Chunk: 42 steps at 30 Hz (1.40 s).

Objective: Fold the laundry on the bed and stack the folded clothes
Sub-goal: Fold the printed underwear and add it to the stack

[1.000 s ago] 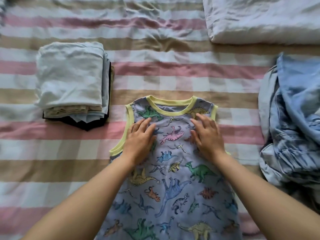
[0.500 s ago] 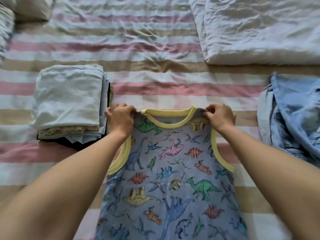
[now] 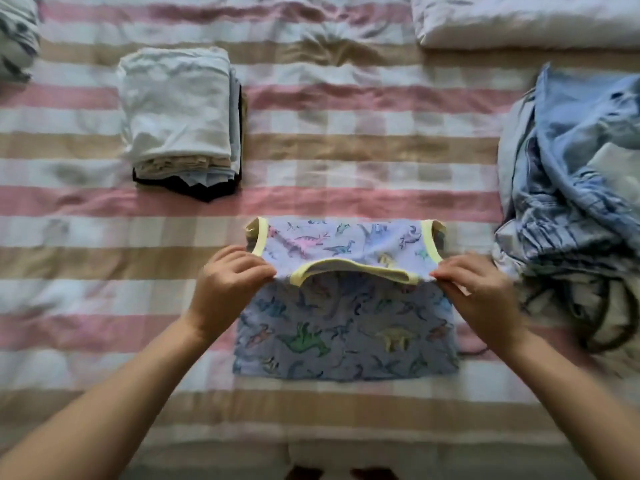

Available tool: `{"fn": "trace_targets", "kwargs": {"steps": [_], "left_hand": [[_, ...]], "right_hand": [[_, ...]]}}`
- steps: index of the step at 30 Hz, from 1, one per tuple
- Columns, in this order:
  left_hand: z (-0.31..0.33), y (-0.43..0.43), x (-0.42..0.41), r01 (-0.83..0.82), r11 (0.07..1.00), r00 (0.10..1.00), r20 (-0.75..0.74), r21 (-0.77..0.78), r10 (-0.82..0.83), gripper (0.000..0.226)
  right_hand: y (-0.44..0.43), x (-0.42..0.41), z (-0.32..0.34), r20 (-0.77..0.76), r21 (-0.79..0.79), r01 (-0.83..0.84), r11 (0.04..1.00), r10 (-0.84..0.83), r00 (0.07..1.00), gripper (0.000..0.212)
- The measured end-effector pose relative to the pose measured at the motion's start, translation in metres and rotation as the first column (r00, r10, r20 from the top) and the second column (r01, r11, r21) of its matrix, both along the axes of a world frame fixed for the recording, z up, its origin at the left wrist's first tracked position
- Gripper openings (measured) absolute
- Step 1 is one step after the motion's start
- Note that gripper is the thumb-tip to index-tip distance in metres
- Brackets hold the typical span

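Note:
A sleeveless blue dinosaur-print top (image 3: 346, 327) with yellow trim lies in the middle of the striped bed (image 3: 346, 140), its upper part turned down toward me over the lower part. My left hand (image 3: 225, 289) pinches the top's left shoulder. My right hand (image 3: 481, 292) pinches the right shoulder, so the neckline hangs between them. A stack of folded clothes (image 3: 180, 112), pale blue on top and black at the bottom, sits at the back left. At the right lies a loose pile of blue laundry (image 3: 571, 202).
A folded white duvet or pillow (image 3: 526, 19) lies at the back right. A patterned bundle (image 3: 17, 39) shows at the far left corner. The bed's front edge (image 3: 311, 455) runs along the bottom of the view.
Both hands went from pressing flat on the top's chest to pinching its shoulders, then drew the upper part down toward me over the lower part.

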<state>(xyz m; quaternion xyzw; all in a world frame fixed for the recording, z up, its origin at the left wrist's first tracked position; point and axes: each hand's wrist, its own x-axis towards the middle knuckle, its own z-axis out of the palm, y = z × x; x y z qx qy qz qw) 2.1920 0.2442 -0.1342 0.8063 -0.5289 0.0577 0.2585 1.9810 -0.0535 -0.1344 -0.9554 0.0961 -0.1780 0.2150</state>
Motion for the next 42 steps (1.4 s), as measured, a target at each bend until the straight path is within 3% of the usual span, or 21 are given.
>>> {"fn": "trace_targets", "kwargs": {"steps": [7,14,19,20,22,24,26,29,31,35,37,39,42], "left_hand": [[-0.039,0.045,-0.077,0.061,0.988,0.998,-0.028,0.138,-0.058,0.021],[-0.066,0.059,-0.101,0.040,0.979,0.999,-0.038,0.200,-0.033,0.021],[-0.068,0.060,-0.110,-0.043,0.980,0.961,-0.261,0.192,0.093,0.022],[-0.068,0.057,-0.113,-0.145,0.971,0.917,-0.344,0.188,0.203,0.028],[-0.069,0.044,-0.120,-0.432,0.875,0.727,-0.489,0.218,0.481,0.031],[-0.073,0.030,-0.127,-0.615,0.723,0.519,-0.529,0.314,0.671,0.031],[-0.078,0.021,-0.134,-0.681,0.618,0.394,-0.516,0.392,0.761,0.032],[-0.081,0.020,-0.139,-0.751,0.513,0.230,-0.564,0.416,0.793,0.027],[-0.082,0.023,-0.141,-0.773,0.481,0.186,-0.577,0.414,0.795,0.021],[-0.080,0.016,-0.126,-0.772,0.497,0.191,-0.600,0.397,0.777,0.024],[-0.079,0.002,-0.102,-0.816,0.463,0.145,-0.654,0.345,0.742,0.026],[-0.078,-0.014,-0.072,-0.862,0.406,0.084,-0.705,0.303,0.704,0.027],[-0.079,-0.033,-0.035,-0.898,0.347,0.024,-0.758,0.269,0.652,0.033]], "right_hand": [[0.046,-0.084,-0.050,-0.108,-0.068,-0.157,0.985,0.149,0.983,0.024],[0.059,-0.098,-0.074,-0.134,-0.145,-0.206,0.968,0.187,0.973,0.021],[0.060,-0.099,-0.073,-0.218,-0.030,-0.203,0.979,0.191,0.957,0.021],[0.062,-0.098,-0.072,-0.224,0.027,-0.126,0.992,0.129,0.966,0.023],[0.071,-0.090,-0.073,-0.250,0.187,0.193,0.963,-0.143,0.957,0.025],[0.082,-0.079,-0.075,-0.359,0.306,0.494,0.814,-0.382,0.851,0.028],[0.091,-0.072,-0.078,-0.468,0.285,0.626,0.726,-0.464,0.752,0.036],[0.098,-0.069,-0.079,-0.494,0.277,0.729,0.626,-0.558,0.666,0.032],[0.100,-0.071,-0.079,-0.503,0.280,0.782,0.557,-0.608,0.613,0.027],[0.095,-0.059,-0.078,-0.443,0.223,0.785,0.578,-0.657,0.610,0.029],[0.079,-0.035,-0.077,-0.388,0.261,0.791,0.553,-0.690,0.611,0.033],[0.059,-0.007,-0.079,-0.399,0.331,0.821,0.465,-0.719,0.569,0.036],[0.036,0.027,-0.084,-0.471,0.407,0.882,0.236,-0.773,0.424,0.036]]}}
